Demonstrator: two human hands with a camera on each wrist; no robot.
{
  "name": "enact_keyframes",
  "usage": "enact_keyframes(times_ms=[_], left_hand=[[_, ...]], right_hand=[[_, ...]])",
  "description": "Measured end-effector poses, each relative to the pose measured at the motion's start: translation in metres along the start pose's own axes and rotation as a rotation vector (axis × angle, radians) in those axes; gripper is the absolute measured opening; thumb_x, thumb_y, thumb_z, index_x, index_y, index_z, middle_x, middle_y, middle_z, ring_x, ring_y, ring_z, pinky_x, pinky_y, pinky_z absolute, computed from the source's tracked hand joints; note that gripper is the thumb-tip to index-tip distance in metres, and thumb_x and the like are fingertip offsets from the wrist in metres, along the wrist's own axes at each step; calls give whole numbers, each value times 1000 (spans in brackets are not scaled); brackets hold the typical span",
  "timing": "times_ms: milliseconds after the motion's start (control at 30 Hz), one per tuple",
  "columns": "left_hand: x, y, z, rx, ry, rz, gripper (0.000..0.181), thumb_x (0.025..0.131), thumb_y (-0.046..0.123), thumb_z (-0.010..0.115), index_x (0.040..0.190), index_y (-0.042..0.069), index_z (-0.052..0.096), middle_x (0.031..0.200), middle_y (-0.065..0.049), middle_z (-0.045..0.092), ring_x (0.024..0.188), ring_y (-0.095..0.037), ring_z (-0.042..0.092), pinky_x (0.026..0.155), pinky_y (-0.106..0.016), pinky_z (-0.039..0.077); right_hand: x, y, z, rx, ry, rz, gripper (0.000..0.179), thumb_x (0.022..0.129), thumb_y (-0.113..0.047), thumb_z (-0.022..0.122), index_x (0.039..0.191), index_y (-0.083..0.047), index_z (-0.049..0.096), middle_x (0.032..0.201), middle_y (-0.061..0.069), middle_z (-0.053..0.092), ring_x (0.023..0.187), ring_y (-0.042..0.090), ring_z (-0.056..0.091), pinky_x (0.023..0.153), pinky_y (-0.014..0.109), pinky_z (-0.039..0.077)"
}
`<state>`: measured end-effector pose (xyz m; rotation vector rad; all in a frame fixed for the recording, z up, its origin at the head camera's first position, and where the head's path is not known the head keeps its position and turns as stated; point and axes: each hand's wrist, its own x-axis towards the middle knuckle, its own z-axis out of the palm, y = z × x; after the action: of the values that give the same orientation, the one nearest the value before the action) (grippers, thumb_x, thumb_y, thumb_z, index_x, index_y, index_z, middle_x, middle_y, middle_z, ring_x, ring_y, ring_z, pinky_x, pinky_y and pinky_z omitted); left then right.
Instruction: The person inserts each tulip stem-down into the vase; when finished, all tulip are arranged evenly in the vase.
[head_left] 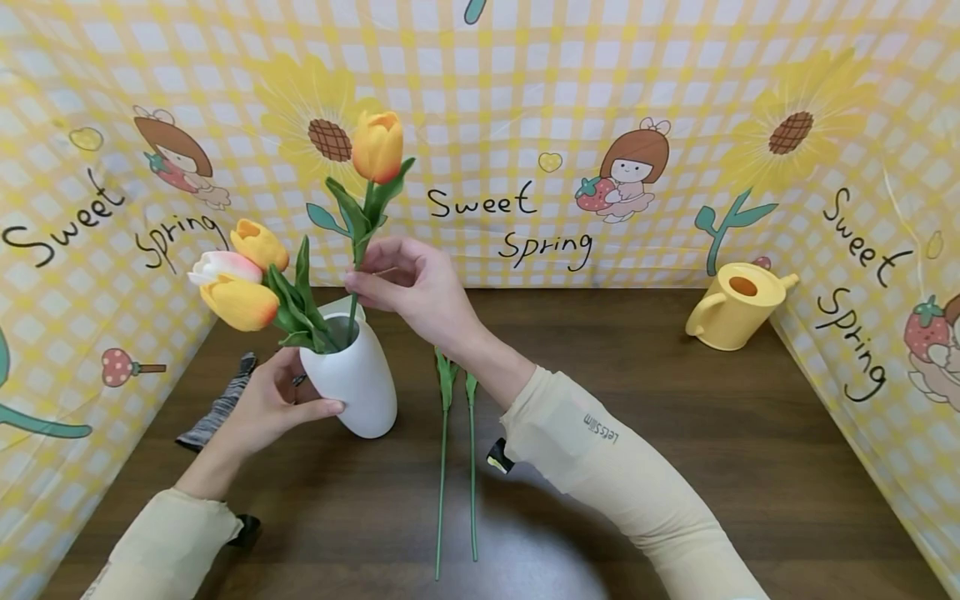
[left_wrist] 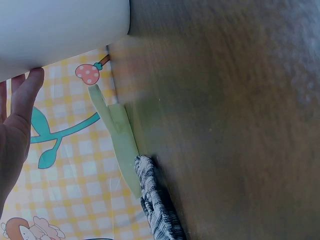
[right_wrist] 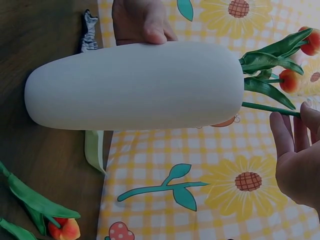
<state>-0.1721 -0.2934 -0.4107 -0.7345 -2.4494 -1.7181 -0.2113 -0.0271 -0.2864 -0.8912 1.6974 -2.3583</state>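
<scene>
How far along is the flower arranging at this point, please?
Done: three tulips already lean together in the white vase.

In hand: the right hand pinches a yellow-orange tulip by its stem, which reaches into the vase's mouth, while the left hand holds the vase.

Left: two more leafy stems lie on the table, probably still to go in.

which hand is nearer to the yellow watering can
Right. In the head view, the right hand pinches a tulip stem above the vase, left of the watering can; the left hand is farther left, holding the vase.
</scene>
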Motion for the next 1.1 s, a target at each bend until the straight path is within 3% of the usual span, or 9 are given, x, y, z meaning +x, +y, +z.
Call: enact_keyframes(times_ms=[200,433,667,1100], left_hand=[[0,0,0,11,3,-4,82,75,-14,83,145,5,45,124,-12,63,112,-15,64,88,-29,58],[0,2,1,11,8,-14,80,75,-13,83,144,6,46,123,-9,64,110,-15,65,86,-29,59],[0,4,1,-11,-2,13,81,75,-16,81,146,4,45,124,-7,64,110,-15,65,86,-26,58],[1,1,-1,20,-3,-9,83,75,-13,83,147,6,45,124,-10,63,111,-15,64,88,-28,57]], right_hand=[[1,0,1,-27,10,27,18,90,1,74,106,3,64,102,15,71,93,31,71,86,41,60],[-1,8,0,-76,-8,48,18,92,-2,73,107,6,67,105,15,73,96,31,72,85,38,60],[0,16,1,-81,-23,47,25,94,-2,71,116,8,69,106,18,74,92,20,73,87,40,60],[0,21,4,-108,-40,62,26,96,-2,69,120,7,69,108,21,73,92,23,73,82,35,61]])
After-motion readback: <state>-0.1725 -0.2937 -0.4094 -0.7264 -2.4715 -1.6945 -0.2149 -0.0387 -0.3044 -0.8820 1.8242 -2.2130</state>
